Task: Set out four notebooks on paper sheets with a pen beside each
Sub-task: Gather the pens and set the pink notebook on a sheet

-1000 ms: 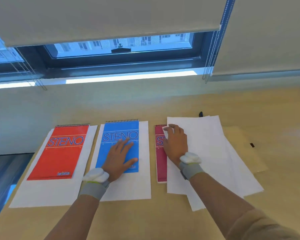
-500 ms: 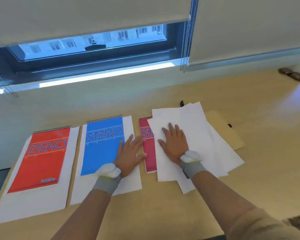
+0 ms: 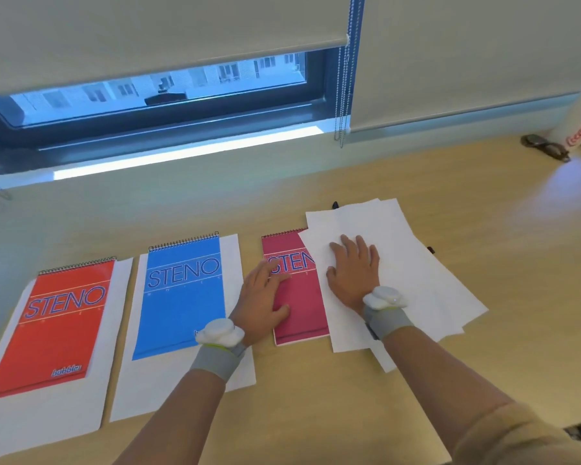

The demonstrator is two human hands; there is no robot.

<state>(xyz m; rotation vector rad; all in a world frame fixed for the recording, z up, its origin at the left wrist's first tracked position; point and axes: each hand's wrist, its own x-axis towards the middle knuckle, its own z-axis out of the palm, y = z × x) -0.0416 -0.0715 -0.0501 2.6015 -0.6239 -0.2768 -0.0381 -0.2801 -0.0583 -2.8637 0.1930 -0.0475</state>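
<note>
The table (image 3: 316, 414) is carrying it all. Loose paper sheets (image 3: 423, 270) are lying under the right grip (image 3: 354, 273), which is pressing flat with fingers straight. The red notebook (image 3: 57, 330) and blue notebook (image 3: 182, 303) are sitting on separate sheets (image 3: 232, 260) left of the left grip (image 3: 260, 303), which is resting open on the crimson notebook (image 3: 304, 313).

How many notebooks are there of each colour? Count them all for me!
Red notebook: 1
Blue notebook: 1
Dark pink notebook: 1
Total: 3 notebooks in view. Anything under the loose sheets is hidden, so I cannot count it.
</note>
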